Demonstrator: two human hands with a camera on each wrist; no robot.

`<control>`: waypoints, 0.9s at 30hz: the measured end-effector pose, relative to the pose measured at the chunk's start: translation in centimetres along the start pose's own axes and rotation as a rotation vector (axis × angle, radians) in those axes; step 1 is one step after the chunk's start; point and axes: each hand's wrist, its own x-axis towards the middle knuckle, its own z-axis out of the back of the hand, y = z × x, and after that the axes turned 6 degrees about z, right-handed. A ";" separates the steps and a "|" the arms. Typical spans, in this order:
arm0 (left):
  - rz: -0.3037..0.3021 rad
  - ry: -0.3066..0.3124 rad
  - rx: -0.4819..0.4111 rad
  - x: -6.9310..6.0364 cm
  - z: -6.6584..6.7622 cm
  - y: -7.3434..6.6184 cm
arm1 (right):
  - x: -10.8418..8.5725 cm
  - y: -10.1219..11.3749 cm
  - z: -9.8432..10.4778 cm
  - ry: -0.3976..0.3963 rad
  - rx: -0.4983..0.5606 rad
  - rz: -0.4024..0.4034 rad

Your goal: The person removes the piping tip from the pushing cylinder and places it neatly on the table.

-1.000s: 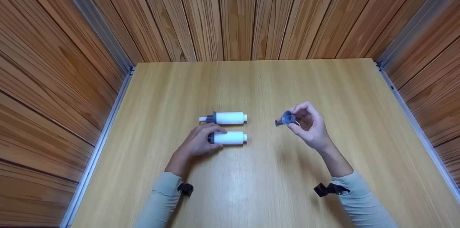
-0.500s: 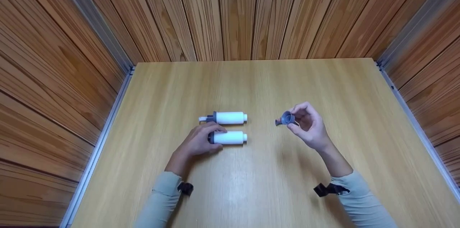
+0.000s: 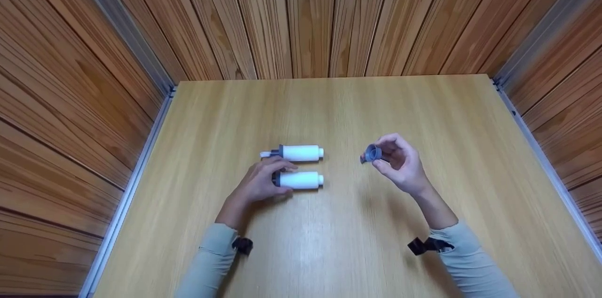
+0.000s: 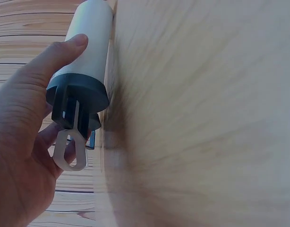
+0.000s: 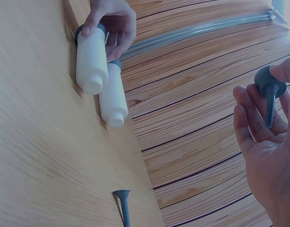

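My left hand (image 3: 263, 183) grips the near white cylinder (image 3: 301, 180) at its dark-capped end, thumb along the barrel. It lies on the table, its narrow neck pointing right. In the left wrist view its dark cap (image 4: 79, 90) carries a pale loop (image 4: 71, 151). Parallel to it, just beyond, lies a matching white cylinder (image 3: 301, 153). Off to the right, my right hand (image 3: 400, 164) pinches a dark grey funnel-shaped nozzle (image 3: 373, 152) between thumb and fingers; the wide mouth shows in the head view, the thin spout (image 5: 270, 111) in the right wrist view.
A second dark funnel-shaped nozzle (image 5: 123, 205) is on the table; in the head view it is mostly hidden behind the held one. The wooden tabletop (image 3: 310, 241) meets plank walls (image 3: 310, 20) at the back and sides, with metal rails (image 3: 127, 194) along the side edges.
My right hand has shifted slightly left with the nozzle, turning it a little and covering more of the loose nozzle. The left hand and both cylinders have hardly moved.
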 end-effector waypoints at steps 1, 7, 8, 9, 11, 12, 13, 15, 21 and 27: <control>-0.005 -0.001 0.001 0.0 0.0 0.0 | 0.0 -0.1 0.0 0.001 0.002 -0.005; -0.076 -0.025 0.043 0.2 0.0 -0.1 | -0.4 -0.6 -0.2 -0.012 -0.015 -0.041; -0.085 -0.030 0.049 0.2 0.0 -0.1 | -0.4 -0.7 -0.2 -0.012 -0.014 -0.038; -0.095 -0.034 0.052 0.2 0.0 -0.1 | -0.5 -0.9 -0.3 -0.011 -0.020 -0.037; -0.092 -0.031 0.050 0.1 0.0 -0.1 | -0.6 -1.1 -0.3 -0.002 -0.024 -0.026; -0.090 -0.029 0.048 0.1 0.0 -0.1 | -0.6 -1.3 -0.3 0.004 -0.023 -0.020; -0.086 -0.026 0.046 0.0 0.0 -0.2 | -0.6 -1.4 -0.3 0.009 -0.028 -0.022; -0.082 -0.021 0.042 0.0 0.0 -0.2 | -0.7 -1.6 -0.4 0.017 -0.033 -0.024; -0.089 -0.027 0.034 -0.2 0.3 -0.7 | -0.9 -2.0 -0.7 0.010 -0.019 -0.024; -0.114 -0.045 0.040 -0.1 0.6 -1.4 | -1.1 -2.4 -1.0 0.006 -0.041 -0.028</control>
